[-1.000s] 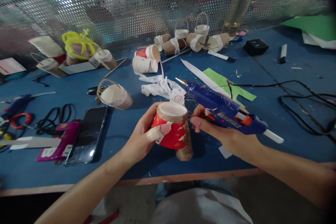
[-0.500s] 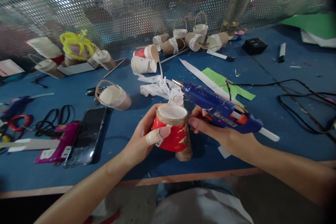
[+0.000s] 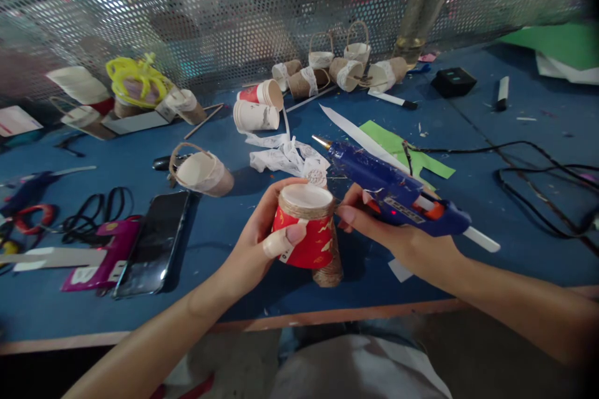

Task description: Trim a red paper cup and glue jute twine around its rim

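Note:
My left hand is wrapped round a red paper cup, its thumb across the front. Brown twine circles the cup just below its white rim. In my right hand is a blue hot glue gun, its metal nozzle pointing up and left and a white glue stick sticking out behind. The right thumb and forefinger come together close to the cup's right side; whether they pinch twine is hard to see. A roll of twine lies partly hidden behind the cup.
Behind the cup lies white lace ribbon. Left are a twine-handled cup, a phone and scissors. Several decorated cups stand along the mesh panel. Green paper and a black cable lie right.
The glue gun has shifted slightly to the right with my right hand. My left hand still holds the cup, which has turned a little.

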`<state>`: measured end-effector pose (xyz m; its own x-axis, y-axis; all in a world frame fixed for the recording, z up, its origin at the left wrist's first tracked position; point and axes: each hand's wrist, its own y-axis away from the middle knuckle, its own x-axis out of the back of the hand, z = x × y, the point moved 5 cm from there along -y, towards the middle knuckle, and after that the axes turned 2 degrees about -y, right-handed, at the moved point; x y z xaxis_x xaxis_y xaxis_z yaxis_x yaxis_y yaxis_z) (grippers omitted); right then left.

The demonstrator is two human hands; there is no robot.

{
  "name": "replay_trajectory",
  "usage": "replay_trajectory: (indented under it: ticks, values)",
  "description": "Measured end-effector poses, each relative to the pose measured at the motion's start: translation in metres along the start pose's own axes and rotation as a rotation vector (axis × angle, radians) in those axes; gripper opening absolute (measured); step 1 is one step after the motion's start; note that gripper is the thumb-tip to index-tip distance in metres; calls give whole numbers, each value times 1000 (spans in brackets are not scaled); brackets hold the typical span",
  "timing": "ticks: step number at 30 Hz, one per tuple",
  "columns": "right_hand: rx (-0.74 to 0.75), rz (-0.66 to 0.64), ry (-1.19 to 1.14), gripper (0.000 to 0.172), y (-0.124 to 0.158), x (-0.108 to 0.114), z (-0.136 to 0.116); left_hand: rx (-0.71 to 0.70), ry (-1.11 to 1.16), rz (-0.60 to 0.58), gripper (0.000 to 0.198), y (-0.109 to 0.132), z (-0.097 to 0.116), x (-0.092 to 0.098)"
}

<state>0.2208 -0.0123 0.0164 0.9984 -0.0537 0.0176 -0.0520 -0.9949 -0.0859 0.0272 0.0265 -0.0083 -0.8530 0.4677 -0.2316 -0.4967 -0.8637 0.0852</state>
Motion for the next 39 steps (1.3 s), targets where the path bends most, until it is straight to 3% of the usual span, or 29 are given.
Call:
replay_trajectory:
  ticks: [5, 13, 26, 39]
  values:
    - [111, 60, 24, 16, 0, 2, -4, -38, -11, 28, 55, -1, 4, -1]
    - [262, -7, 147, 29, 6, 0, -18, -139, -86, -88, 48, 0, 1, -3]
    - [254, 54, 206, 22, 7, 3, -14, -135, -121, -99, 48, 1, 3, -5]
    - [211, 0, 172, 21, 5, 3, -13, -121, -66, -144, 43, 0, 2, -4]
